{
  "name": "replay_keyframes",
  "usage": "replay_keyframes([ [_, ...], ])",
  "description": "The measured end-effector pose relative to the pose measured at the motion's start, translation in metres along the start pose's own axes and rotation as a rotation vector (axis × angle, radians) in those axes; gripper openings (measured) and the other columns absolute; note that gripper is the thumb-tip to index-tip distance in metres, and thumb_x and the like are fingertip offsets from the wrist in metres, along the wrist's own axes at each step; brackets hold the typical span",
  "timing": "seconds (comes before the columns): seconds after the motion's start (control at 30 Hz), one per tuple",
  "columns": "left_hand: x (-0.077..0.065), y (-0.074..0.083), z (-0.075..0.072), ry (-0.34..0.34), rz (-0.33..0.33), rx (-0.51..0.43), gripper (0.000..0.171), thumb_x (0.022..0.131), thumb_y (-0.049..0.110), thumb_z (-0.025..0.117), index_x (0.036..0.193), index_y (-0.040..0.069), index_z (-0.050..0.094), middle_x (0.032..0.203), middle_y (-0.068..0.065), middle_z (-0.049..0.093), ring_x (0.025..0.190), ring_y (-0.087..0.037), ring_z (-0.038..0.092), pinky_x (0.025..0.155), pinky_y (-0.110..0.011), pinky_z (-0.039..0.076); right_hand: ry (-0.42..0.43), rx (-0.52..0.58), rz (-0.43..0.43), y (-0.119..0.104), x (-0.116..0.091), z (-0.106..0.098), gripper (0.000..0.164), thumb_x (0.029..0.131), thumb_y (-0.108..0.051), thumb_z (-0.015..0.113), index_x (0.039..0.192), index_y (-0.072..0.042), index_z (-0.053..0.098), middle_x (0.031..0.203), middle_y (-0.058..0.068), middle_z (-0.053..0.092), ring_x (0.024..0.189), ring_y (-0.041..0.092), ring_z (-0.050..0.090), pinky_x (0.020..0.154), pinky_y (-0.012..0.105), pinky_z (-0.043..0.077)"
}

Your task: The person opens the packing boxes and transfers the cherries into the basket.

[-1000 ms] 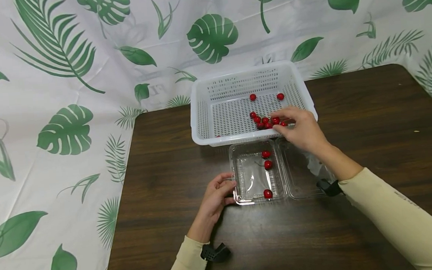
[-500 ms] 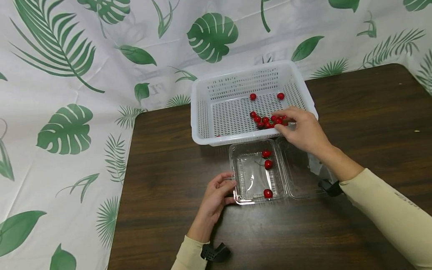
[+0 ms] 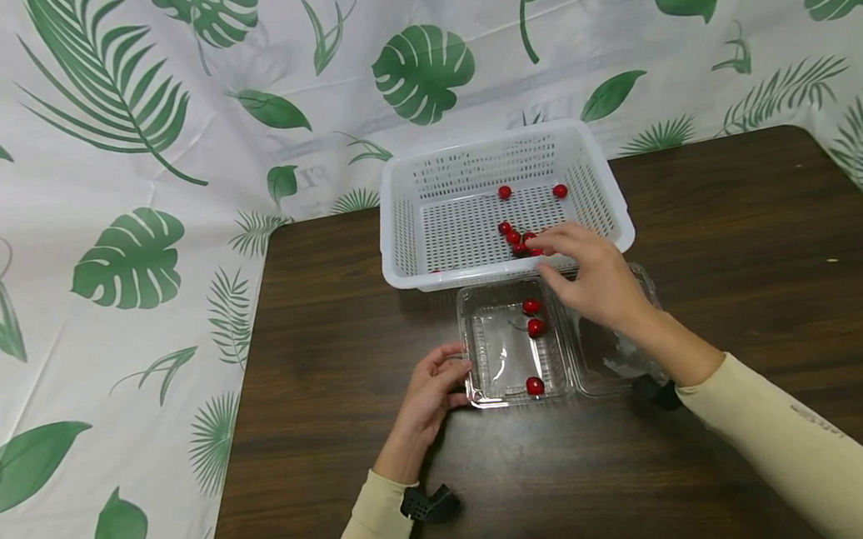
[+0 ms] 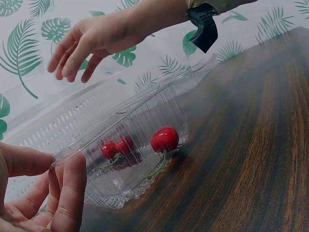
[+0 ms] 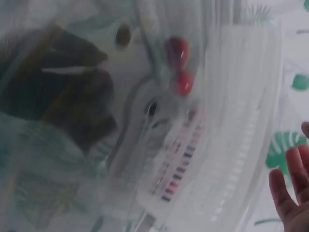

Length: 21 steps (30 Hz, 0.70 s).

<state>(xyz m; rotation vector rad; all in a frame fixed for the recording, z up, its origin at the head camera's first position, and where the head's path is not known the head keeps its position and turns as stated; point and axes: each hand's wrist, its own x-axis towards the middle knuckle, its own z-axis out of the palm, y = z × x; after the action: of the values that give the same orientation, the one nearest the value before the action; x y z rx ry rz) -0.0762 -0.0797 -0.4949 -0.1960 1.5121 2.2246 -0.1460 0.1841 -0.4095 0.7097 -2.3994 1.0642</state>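
Note:
My left hand [image 3: 429, 395] pinches the left rim of an open clear plastic clamshell box [image 3: 494, 361]; the left wrist view shows the thumb and fingers at a corner of that rim. Inside lie two stemmed cherries [image 3: 536, 327] near the back and a single cherry [image 3: 535, 386] near the front. Over the near rim of a white basket [image 3: 492, 276] hovers my right hand [image 3: 601, 283], its fingers loosely bent and apart. Nothing shows between them in the left wrist view [image 4: 104, 41]. The hand partly covers a cluster of cherries [image 3: 514, 237] in the basket.
To the right of the box lies its clear lid [image 3: 603, 353], joined along one side and partly under my right forearm. More cherries [image 3: 560, 191] sit apart toward the basket's back. A leaf-print cloth [image 3: 259, 173] hangs behind the dark wooden table [image 3: 315, 328].
My right hand has drawn back from the cherries, lifting and shifting slightly left and toward the box, with its fingers more spread. My left hand and the box have stayed put.

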Motion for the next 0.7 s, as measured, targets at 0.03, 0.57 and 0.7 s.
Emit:
replay_keyframes([
  [0.03, 0.000, 0.000, 0.000, 0.001, -0.001, 0.001, 0.039, 0.091, 0.000, 0.060, 0.126, -0.011, 0.046, 0.090, -0.008, 0.063, 0.075, -0.016, 0.063, 0.054, -0.027, 0.056, -0.027, 0.008, -0.017, -0.003, -0.001, 0.002, 0.031, 0.081, 0.000, 0.076, 0.111, -0.004, 0.071, 0.106, 0.008, 0.066, 0.094, 0.024, 0.062, 0.076, 0.040, 0.051],
  [0.57, 0.000, -0.001, 0.000, 0.002, 0.000, -0.004, 0.036, 0.090, 0.001, 0.062, 0.123, -0.008, 0.049, 0.091, -0.007, 0.062, 0.077, -0.016, 0.062, 0.055, -0.028, 0.056, -0.956, -0.108, -0.039, -0.041, -0.034, 0.034, 0.037, 0.072, 0.003, 0.076, 0.102, -0.019, 0.076, 0.094, -0.010, 0.067, 0.089, 0.012, 0.064, 0.080, 0.041, 0.056],
  [0.7, 0.000, -0.003, -0.001, 0.003, 0.004, -0.008, 0.029, 0.090, 0.002, 0.062, 0.118, -0.001, 0.054, 0.091, -0.008, 0.062, 0.078, -0.018, 0.063, 0.055, -0.029, 0.057, -0.993, -0.101, 0.004, -0.041, -0.036, 0.036, 0.044, 0.067, 0.012, 0.068, 0.095, -0.021, 0.076, 0.090, -0.012, 0.068, 0.081, 0.009, 0.062, 0.076, 0.038, 0.056],
])
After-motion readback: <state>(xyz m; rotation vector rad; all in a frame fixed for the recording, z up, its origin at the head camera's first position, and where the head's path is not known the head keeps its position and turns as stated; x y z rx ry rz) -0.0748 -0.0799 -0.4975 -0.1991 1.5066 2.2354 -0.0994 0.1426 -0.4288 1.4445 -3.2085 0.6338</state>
